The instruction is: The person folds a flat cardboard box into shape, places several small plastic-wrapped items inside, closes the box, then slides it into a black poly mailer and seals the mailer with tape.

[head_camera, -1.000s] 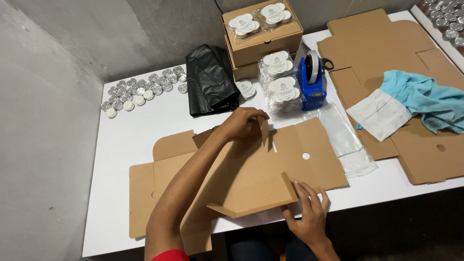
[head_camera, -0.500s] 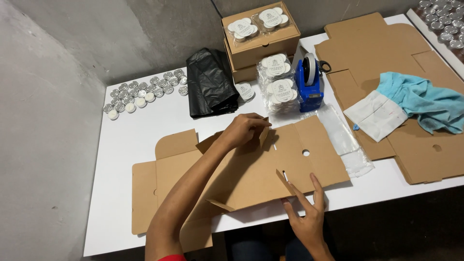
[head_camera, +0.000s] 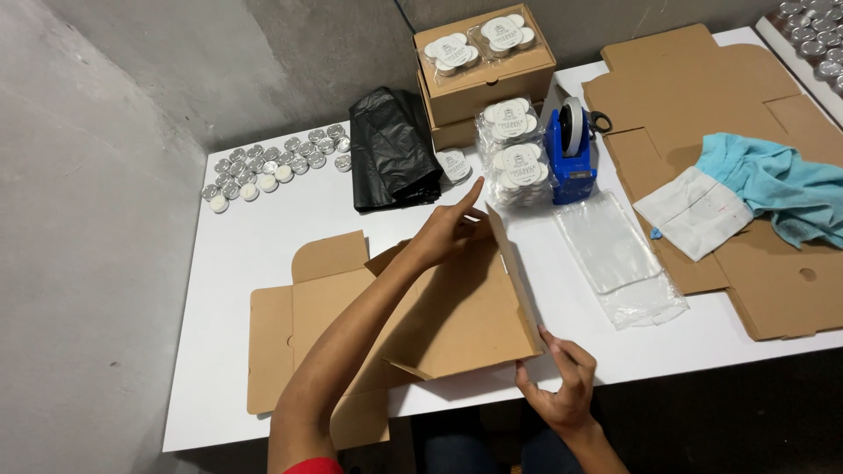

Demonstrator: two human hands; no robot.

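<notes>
A flat brown cardboard box blank (head_camera: pixel 457 307) lies on the white table (head_camera: pixel 263 237), partly folded, with its right side panel standing up. My left hand (head_camera: pixel 448 230) grips the far corner of that raised panel. At the near table edge my right hand (head_camera: pixel 558 382) pinches the panel's near corner. The blank's left flaps (head_camera: pixel 299 325) still lie flat.
Loose tealights (head_camera: pixel 272 162) sit at the back left beside a black plastic bag (head_camera: pixel 391 149). Stacked boxes (head_camera: pixel 483 66) topped with packed tealights, more tealight packs (head_camera: pixel 514 162), a blue tape dispenser (head_camera: pixel 571 149), clear bags (head_camera: pixel 615 254), flat cardboard (head_camera: pixel 702 96) and a blue cloth (head_camera: pixel 781 184) fill the right.
The right part of the blank has been folded up from flat to a standing wall. Both hands moved with it, the right hand shifting onto its near corner.
</notes>
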